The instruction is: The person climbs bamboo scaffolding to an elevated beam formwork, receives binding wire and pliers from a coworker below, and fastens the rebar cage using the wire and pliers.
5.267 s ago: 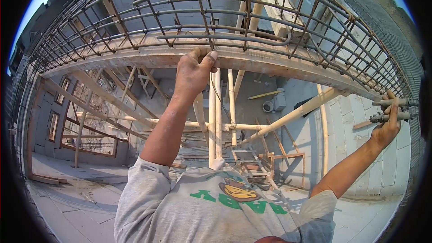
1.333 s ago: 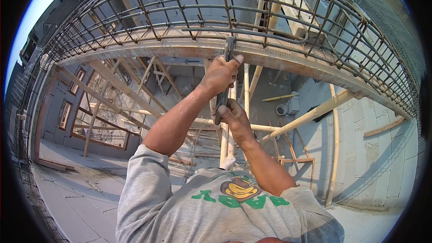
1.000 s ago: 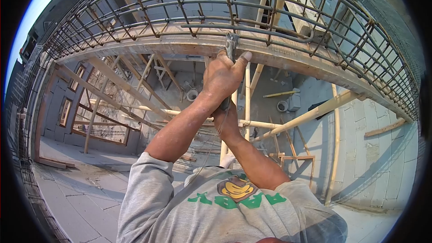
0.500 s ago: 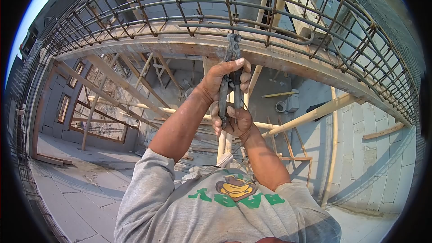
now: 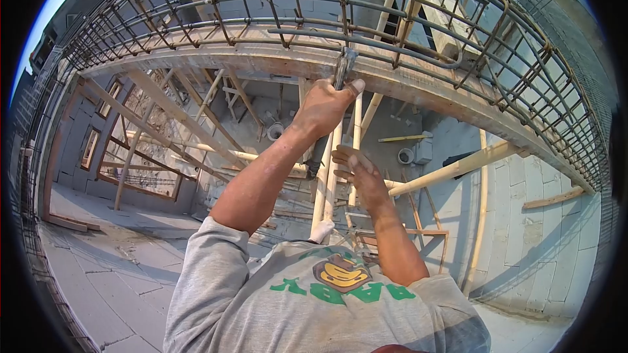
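My left hand (image 5: 327,108) is wrapped around a pair of dark bolt cutters (image 5: 345,65) just under the jaws. The metal head points away from me, reaching the wooden formwork beam under the rebar cage. Below my left fist, a dark handle end (image 5: 315,168) shows; the middle of the tool is hidden by my hand. My right hand (image 5: 360,170) is lower and nearer my chest, fingers stretched and somewhat apart, with nothing in it. It is to the right of the handle end, apart from it.
A rebar cage (image 5: 307,3) curves across the top above a wooden formwork beam (image 5: 261,59). Bamboo and timber props (image 5: 458,167) cross the space beneath. Far below are buckets (image 5: 405,155) and scattered wood. Pale block walls (image 5: 118,287) stand on both sides.
My right hand has let go of the bolt cutters' handles and drawn back with fingers spreading. My left hand keeps its grip, and the tool has turned.
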Action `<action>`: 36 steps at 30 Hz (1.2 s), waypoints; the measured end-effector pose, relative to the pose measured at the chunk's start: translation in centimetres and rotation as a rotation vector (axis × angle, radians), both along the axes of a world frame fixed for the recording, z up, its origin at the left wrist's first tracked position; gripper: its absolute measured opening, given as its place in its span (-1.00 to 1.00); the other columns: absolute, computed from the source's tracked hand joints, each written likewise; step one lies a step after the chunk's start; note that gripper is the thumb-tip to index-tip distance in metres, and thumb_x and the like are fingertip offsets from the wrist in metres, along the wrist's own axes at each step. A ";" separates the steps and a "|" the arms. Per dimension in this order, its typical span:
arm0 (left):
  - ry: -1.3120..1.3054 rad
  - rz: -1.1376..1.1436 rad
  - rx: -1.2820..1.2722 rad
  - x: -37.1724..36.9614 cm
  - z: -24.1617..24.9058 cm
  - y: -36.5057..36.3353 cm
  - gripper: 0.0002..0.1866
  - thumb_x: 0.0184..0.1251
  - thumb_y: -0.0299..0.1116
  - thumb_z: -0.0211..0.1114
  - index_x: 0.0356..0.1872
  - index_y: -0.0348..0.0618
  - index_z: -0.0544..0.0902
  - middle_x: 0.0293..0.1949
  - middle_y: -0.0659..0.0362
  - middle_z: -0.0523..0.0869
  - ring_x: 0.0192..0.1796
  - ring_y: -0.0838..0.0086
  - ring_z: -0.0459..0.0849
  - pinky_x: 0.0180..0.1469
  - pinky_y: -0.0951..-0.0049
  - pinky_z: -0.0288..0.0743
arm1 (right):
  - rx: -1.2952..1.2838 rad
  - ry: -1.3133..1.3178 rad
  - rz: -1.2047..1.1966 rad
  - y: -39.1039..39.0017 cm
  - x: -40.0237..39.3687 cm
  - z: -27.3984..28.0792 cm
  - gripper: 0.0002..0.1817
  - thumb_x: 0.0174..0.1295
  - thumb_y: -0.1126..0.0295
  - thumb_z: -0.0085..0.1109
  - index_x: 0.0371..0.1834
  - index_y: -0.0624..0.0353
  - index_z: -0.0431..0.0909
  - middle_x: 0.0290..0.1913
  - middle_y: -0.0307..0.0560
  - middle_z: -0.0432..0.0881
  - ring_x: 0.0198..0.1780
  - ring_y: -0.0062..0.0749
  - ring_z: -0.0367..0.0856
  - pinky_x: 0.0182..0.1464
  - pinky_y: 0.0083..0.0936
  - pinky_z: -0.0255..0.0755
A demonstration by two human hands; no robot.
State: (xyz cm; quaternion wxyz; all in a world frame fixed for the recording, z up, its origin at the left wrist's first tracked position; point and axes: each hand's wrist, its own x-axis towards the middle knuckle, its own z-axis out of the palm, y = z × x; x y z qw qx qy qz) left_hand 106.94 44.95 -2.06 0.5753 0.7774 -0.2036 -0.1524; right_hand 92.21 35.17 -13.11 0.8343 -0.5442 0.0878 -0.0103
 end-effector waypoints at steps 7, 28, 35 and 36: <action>-0.169 0.140 0.145 -1.4 1.0 -0.5 -0.25 0.15 0.34 0.22 -0.30 -0.37 0.62 -0.60 0.05 0.60 -0.40 0.32 0.64 -0.21 0.22 0.52 | -0.487 -0.101 -0.091 6.3 3.9 5.5 -0.43 0.15 0.25 0.23 0.18 0.35 0.36 -0.01 0.00 0.59 0.06 -0.29 0.53 0.13 -0.39 0.34; 0.554 -0.423 -0.741 -0.3 -0.6 -0.8 -0.68 0.38 -0.06 0.21 -0.46 -0.01 0.42 -0.59 0.39 0.32 -0.55 0.63 0.35 -0.45 0.55 0.33 | 0.152 -0.125 0.304 0.1 3.7 2.7 -0.29 -0.01 -0.18 0.38 -0.12 0.32 0.53 -0.41 0.02 0.66 -0.42 -0.27 0.69 -0.36 -0.46 0.59; 0.253 -0.065 -0.511 -0.4 -2.3 -2.5 -0.60 0.33 0.06 0.25 -0.49 0.00 0.43 -0.58 0.37 0.37 -0.55 0.67 0.32 -0.51 0.56 0.24 | -0.636 -0.087 -0.338 3.9 2.6 3.9 -0.52 0.14 0.32 0.25 0.07 0.32 0.38 -0.20 0.10 0.62 -0.16 -0.07 0.62 -0.06 -0.28 0.45; 0.188 -0.032 -0.430 -0.4 -2.2 -2.5 -0.57 0.32 0.10 0.25 -0.47 -0.04 0.45 -0.57 0.34 0.41 -0.54 0.65 0.36 -0.50 0.54 0.27 | -0.727 -0.153 -0.458 4.7 3.0 3.4 -0.52 0.15 0.35 0.22 0.09 0.34 0.36 -0.19 0.15 0.61 -0.13 -0.01 0.61 -0.03 -0.24 0.44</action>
